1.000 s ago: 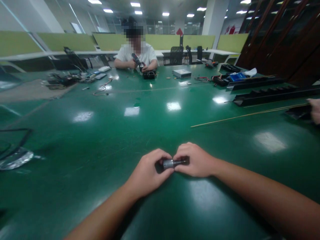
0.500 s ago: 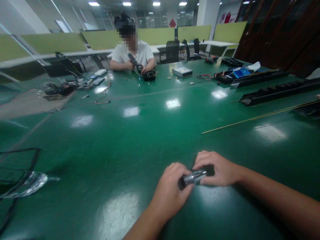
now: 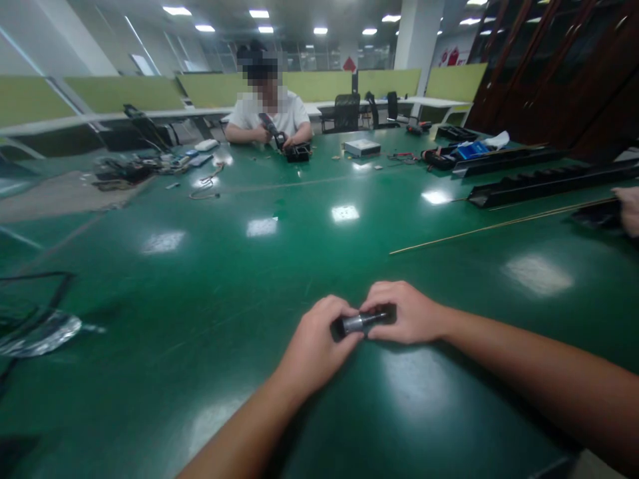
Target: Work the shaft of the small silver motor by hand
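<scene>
A small silver cylinder with dark parts at its ends lies crosswise between my hands, low over the green table. My left hand is closed around its left end, thumb below and fingers above. My right hand curls round the dark right part, thumb and fingertips close to those of my left. Blur and my fingers hide the ends, so its exact kind cannot be made out.
Across the table a person holds a dark tool over a black part. Thin rods and long black channels lie right, near another person's hand. Crinkled foil sits left; a metal box stands farther back.
Both hands and the cylinder have shifted left and up in view. My right hand has come closer to my left, covering more of the cylinder. Another person's hand shows more at the right edge.
</scene>
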